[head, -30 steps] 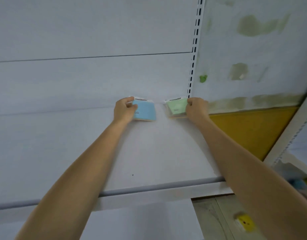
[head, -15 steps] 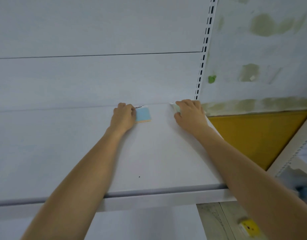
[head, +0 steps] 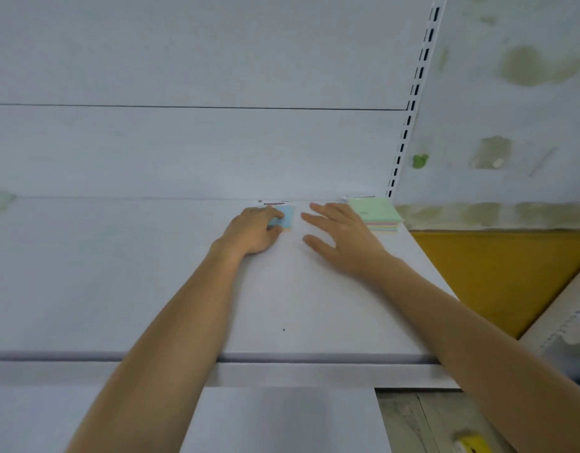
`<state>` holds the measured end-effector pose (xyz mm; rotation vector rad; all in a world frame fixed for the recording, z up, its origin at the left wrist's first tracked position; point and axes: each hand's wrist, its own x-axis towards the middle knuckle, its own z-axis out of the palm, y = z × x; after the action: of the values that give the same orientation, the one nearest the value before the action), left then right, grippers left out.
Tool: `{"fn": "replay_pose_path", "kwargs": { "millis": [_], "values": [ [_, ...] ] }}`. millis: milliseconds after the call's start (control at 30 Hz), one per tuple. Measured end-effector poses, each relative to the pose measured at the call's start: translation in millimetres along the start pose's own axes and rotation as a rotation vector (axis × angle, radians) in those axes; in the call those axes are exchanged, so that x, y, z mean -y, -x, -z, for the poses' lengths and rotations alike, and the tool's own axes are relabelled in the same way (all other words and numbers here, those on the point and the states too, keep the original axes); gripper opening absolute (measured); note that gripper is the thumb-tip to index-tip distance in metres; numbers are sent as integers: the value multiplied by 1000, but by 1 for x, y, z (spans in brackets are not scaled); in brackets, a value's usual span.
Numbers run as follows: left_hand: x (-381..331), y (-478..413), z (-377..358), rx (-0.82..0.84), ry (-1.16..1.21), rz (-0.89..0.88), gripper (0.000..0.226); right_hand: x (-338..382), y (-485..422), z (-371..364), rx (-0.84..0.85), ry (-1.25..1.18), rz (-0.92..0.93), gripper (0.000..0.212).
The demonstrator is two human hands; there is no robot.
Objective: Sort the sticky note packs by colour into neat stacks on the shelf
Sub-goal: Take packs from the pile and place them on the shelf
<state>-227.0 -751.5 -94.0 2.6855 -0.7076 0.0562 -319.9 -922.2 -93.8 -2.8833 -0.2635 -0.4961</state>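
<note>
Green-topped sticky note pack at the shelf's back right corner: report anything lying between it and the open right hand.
Nothing visible: the right hand lies flat beside the green-topped sticky note pack, only bare white shelf around them.

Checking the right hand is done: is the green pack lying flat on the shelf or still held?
Flat on the shelf: green pack lies free beside the open right hand.

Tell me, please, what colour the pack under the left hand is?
Light blue pack, seen in the head view.
</note>
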Motion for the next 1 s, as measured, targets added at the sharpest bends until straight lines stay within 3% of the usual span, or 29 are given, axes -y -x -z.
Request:
{"fn": "replay_pose_path", "kwargs": {
  "millis": [133,333,500,667,967,1000],
  "values": [
    [-1,1,0,-16,-62,-30,45,8,2,-6,310,-93,7,50],
    [11,5,34,-172,-200,-111,45,14,1,-4,307,-68,1,49],
    [76,26,94,-264,-385,-92,45,52,-20,6,333,112,3,44],
    [165,83,143,-266,-361,29,42,173,-65,-15,197,70,172,36],
    [347,190,202,-288,-292,266,39,394,-145,-90,231,-90,409,34],
    [398,201,218,-313,-292,338,39,439,-176,-114,249,-111,445,33]
  ]
}}
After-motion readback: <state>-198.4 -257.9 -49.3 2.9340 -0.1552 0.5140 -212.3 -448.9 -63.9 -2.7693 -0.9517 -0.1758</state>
